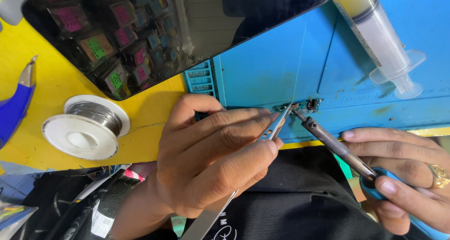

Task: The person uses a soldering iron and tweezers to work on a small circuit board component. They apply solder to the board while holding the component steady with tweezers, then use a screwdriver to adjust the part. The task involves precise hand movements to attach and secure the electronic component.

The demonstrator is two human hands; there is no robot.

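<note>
Blue work mat [272, 66] carries a small circuit part [307, 105] at its near edge, just beyond both hands. Left hand [211, 155] pinches tweezers [274, 127] onto it; right hand [403, 174] grips a soldering iron [335, 146], tip touching it. Solder spool [86, 126] sits well left.

tweezers [274, 127]: shiny metal | mat [272, 66]: matt blue, maybe rubber

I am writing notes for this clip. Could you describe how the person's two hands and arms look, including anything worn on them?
Both hands are bare, without gloves. The left hand and its forearm show no sleeve, ring or watch. The right hand wears a chunky gold ring on one finger; its wrist is out of view. The nails are short.
</note>
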